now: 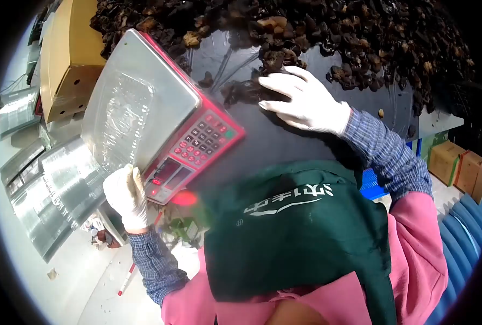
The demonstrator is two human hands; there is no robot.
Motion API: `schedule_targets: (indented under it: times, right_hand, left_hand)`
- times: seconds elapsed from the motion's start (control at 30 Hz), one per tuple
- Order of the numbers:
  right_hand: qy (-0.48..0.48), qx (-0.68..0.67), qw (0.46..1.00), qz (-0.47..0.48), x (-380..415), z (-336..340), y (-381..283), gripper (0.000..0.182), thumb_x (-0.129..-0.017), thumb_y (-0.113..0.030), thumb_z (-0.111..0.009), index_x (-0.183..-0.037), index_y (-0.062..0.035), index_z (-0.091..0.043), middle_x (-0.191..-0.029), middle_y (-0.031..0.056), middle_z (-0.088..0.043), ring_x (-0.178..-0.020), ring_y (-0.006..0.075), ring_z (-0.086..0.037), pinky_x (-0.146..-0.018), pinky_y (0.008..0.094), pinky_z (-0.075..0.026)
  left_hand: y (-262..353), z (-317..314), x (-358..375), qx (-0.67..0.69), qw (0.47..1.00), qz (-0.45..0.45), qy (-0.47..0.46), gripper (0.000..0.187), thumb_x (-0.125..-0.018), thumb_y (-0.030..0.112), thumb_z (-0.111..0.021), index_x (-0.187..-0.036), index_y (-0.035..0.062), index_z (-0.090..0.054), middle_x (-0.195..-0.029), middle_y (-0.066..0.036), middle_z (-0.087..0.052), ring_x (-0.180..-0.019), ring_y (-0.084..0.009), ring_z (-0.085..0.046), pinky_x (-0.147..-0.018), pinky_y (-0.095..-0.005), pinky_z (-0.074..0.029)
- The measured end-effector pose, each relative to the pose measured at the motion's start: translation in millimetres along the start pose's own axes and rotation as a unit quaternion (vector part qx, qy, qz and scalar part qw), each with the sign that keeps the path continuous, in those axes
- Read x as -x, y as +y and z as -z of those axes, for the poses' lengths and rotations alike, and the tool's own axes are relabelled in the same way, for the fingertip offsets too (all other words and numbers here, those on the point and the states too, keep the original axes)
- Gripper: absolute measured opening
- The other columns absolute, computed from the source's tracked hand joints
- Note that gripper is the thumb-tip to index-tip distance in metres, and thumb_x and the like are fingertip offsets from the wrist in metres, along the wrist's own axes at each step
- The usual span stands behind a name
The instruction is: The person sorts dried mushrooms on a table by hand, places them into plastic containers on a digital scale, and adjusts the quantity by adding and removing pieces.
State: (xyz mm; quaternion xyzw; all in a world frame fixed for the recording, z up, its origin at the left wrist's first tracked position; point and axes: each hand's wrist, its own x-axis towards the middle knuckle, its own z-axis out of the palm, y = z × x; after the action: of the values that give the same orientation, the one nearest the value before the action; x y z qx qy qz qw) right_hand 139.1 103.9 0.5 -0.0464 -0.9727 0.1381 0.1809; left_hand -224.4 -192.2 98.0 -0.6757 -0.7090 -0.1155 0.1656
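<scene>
A red electronic scale (219, 130) with a metal pan stands left of centre. On its pan lies a clear plastic tray (124, 116). My left hand (126, 196), in a white glove, is at the tray's near end, its fingers closed on the tray's edge. My right hand (306, 103), also gloved, has its fingers spread over the dark tabletop (257, 138), beside a few loose dark dried pieces (243, 92). Nothing shows in its grasp. Behind it spreads a large heap of the same dark brown pieces (360, 38).
A cardboard box (73, 54) stands at the upper left. Stacks of clear plastic trays (57, 189) lie left of the scale. At the right are cardboard boxes (452, 165) and blue rolled material (463, 233). A red and white pen (126, 279) lies at the lower left.
</scene>
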Motion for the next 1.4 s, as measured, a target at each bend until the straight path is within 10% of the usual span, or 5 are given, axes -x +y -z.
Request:
schedule_targets:
  times: [0.37, 0.7, 0.73, 1.13, 1.4]
  right_hand:
    - [0.037, -0.013, 0.999, 0.000, 56, 32, -11, 0.052, -0.104, -0.049, -0.044, -0.143, -0.0211, -0.062, -0.153, 0.0170, -0.052, -0.143, 0.0345, -0.048, -0.123, 0.0588, -0.025]
    - [-0.014, 0.187, 0.974, -0.131, -48, 32, 101, 0.080, -0.090, -0.055, -0.068, -0.157, -0.0202, -0.043, -0.164, 0.0196, -0.034, -0.150, 0.0445, -0.032, -0.121, 0.0649, -0.023]
    - [0.130, 0.213, 0.967, -0.049, -41, 28, 89, 0.036, -0.092, -0.018, -0.070, -0.128, -0.0155, -0.068, -0.131, 0.0131, -0.066, -0.119, 0.0328, -0.062, -0.104, 0.0482, -0.046]
    - [0.226, -0.030, 0.964, -0.134, 75, 52, 14, 0.040, -0.078, 0.000, -0.068, -0.115, -0.0128, -0.073, -0.130, 0.0150, -0.067, -0.113, 0.0339, -0.066, -0.093, 0.0446, -0.053]
    - [0.073, 0.170, 0.950, -0.252, 29, 11, 42, 0.046, -0.098, -0.040, -0.060, -0.140, -0.0203, -0.062, -0.149, 0.0090, -0.056, -0.147, 0.0276, -0.041, -0.124, 0.0631, -0.012]
  left_hand:
    - [25, 13, -2, 0.029, 0.996, 0.071, 0.035, 0.055, -0.086, 0.004, -0.082, -0.137, 0.0057, -0.060, -0.125, -0.014, -0.068, -0.119, -0.0318, -0.064, -0.096, -0.0401, -0.053]
    - [203, -49, -75, 0.318, 0.946, 0.028, -0.066, 0.042, -0.087, 0.006, -0.078, -0.127, 0.0008, -0.066, -0.127, -0.018, -0.069, -0.116, -0.0347, -0.067, -0.101, -0.0417, -0.052]
    - [212, -58, -75, 0.328, 0.941, 0.037, -0.070, 0.045, -0.086, 0.006, -0.079, -0.128, 0.0005, -0.066, -0.131, -0.018, -0.067, -0.119, -0.0347, -0.065, -0.103, -0.0410, -0.051]
    - [235, -111, -104, 0.362, 0.929, 0.068, 0.005, 0.050, -0.090, 0.004, -0.072, -0.138, -0.0006, -0.058, -0.146, -0.023, -0.054, -0.135, -0.0382, -0.053, -0.115, -0.0447, -0.042]
    - [255, -164, -173, 0.223, 0.973, 0.050, -0.045, 0.058, -0.090, 0.028, -0.074, -0.142, 0.0072, -0.057, -0.151, -0.019, -0.050, -0.142, -0.0368, -0.043, -0.122, -0.0514, -0.027]
